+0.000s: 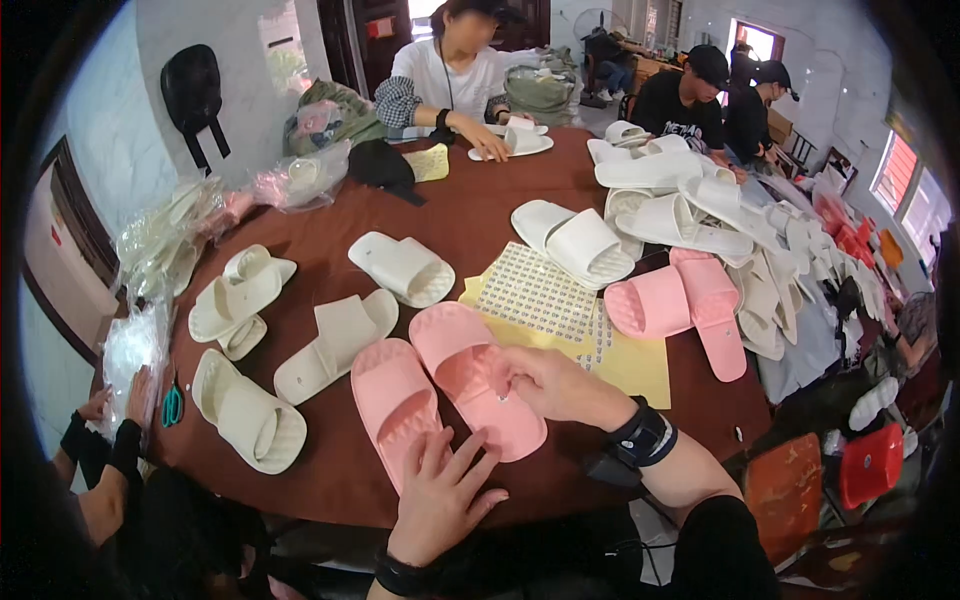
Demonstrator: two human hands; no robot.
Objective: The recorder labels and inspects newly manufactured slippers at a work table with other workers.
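Note:
Two pink slippers lie side by side before me: the left pink slipper and the right pink slipper. My left hand is open, its spread fingers resting on the heel ends of both. Over the right slipper's footbed, my right hand is closed, thumb and fingers bent together. A tiny pale sticker shows on the footbed by its fingertips; whether anything is pinched there is hidden. Beyond that hand lies a sheet of small printed stickers on yellow backing paper.
Another pink pair lies right of the sheet. Cream slippers are spread at left, white slippers heaped at right. Teal scissors and a plastic bag lie by another person's hands at far left. Across the brown table, a person handles slippers.

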